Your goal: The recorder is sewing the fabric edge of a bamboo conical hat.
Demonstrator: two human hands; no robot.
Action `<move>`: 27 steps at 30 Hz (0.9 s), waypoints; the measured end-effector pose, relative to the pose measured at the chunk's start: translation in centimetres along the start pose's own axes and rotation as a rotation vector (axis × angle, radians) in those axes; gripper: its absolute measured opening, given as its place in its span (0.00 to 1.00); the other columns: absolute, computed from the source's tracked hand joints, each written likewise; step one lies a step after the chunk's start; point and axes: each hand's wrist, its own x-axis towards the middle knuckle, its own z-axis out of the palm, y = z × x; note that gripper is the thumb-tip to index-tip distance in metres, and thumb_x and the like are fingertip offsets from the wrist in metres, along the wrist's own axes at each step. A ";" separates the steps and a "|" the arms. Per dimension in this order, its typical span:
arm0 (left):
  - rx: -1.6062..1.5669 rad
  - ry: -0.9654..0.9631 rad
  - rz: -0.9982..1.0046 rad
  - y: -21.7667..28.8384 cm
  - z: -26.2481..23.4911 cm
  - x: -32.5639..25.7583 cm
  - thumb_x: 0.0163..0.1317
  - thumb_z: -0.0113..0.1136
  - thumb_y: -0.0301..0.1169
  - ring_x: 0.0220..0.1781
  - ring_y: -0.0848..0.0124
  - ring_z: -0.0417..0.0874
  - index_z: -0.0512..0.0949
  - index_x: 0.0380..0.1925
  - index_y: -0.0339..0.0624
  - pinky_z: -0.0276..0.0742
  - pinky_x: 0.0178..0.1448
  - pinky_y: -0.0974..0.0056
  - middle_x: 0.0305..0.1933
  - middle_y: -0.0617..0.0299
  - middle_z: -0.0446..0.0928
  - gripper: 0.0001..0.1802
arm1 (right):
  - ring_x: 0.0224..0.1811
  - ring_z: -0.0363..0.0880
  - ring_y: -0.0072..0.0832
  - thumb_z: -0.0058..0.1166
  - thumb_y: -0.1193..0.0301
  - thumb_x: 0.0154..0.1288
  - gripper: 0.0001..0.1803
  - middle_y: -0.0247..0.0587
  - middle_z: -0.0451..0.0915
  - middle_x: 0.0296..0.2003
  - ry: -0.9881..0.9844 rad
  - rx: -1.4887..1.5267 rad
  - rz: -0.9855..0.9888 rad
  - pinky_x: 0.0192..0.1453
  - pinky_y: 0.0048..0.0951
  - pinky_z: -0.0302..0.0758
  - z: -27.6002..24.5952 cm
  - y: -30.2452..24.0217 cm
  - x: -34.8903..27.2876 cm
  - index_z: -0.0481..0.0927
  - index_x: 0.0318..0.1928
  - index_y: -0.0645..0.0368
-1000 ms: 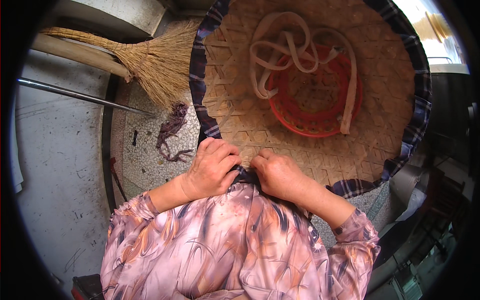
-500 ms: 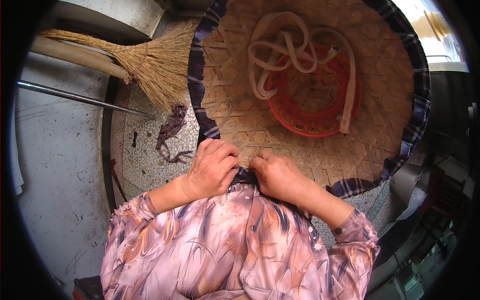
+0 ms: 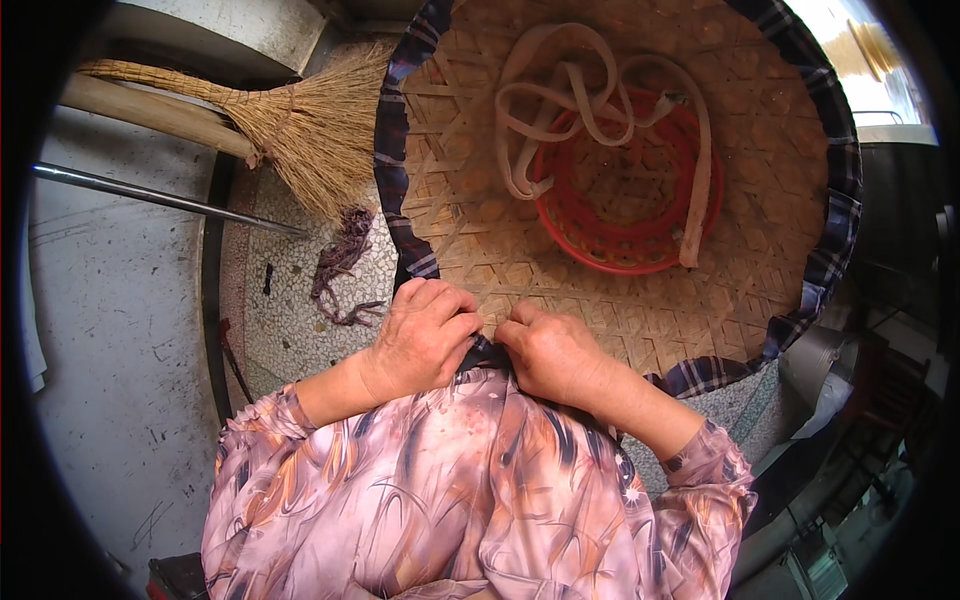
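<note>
A large round woven bamboo tray (image 3: 720, 300) fills the upper middle of the view, its rim bound in dark blue plaid cloth edging (image 3: 395, 190). The near edge of the tray rests just in front of the person's chest, and both hands meet there side by side. The left hand (image 3: 425, 335) is curled over the rim, its grip closed on the cloth edging, fingers folded down toward the body. The right hand (image 3: 550, 350) sits just beside it, almost touching, its grip likewise closed on the same edging at the tray's near edge. Inside the tray, toward its far side, lies a red plastic ring basket (image 3: 630, 235), with a pale beige fabric strap (image 3: 570, 100) looped loosely over and around it. The tray is held above a speckled terrazzo floor (image 3: 290, 310), where a tangle of purplish threads (image 3: 340, 265) lies to the left of the tray. Farther left, a straw broom (image 3: 300, 125) lies with its bristles pointing toward the tray's rim, and a thin metal rod (image 3: 150, 195) slants across a worn grey concrete slab (image 3: 110, 330). The person's sleeves and front are patterned in pink and mauve. On the right, the room falls into shadow, with dark clutter too dim to make out.
</note>
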 end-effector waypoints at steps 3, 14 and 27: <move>0.005 0.001 0.006 0.0 -0.1 -0.1 0.44 0.69 0.25 0.48 0.59 0.77 0.79 0.34 0.43 0.66 0.56 0.55 0.42 0.61 0.77 0.14 | 0.34 0.82 0.46 0.56 0.74 0.57 0.09 0.44 0.79 0.35 0.016 0.038 -0.025 0.37 0.43 0.79 -0.1 0.2 -0.1 0.82 0.39 0.57; 0.007 0.002 0.025 -0.1 -0.1 0.1 0.45 0.68 0.25 0.46 0.59 0.77 0.80 0.30 0.45 0.67 0.54 0.55 0.41 0.60 0.77 0.10 | 0.33 0.81 0.50 0.54 0.76 0.54 0.07 0.48 0.77 0.34 0.081 0.127 -0.035 0.37 0.47 0.79 0.1 0.1 -0.2 0.80 0.35 0.59; 0.011 0.004 0.047 -0.2 -0.1 0.3 0.45 0.68 0.25 0.45 0.61 0.77 0.79 0.28 0.43 0.66 0.53 0.56 0.40 0.62 0.77 0.09 | 0.34 0.81 0.49 0.55 0.76 0.57 0.07 0.47 0.78 0.35 0.078 0.130 -0.020 0.38 0.46 0.79 0.5 0.2 -0.2 0.80 0.37 0.59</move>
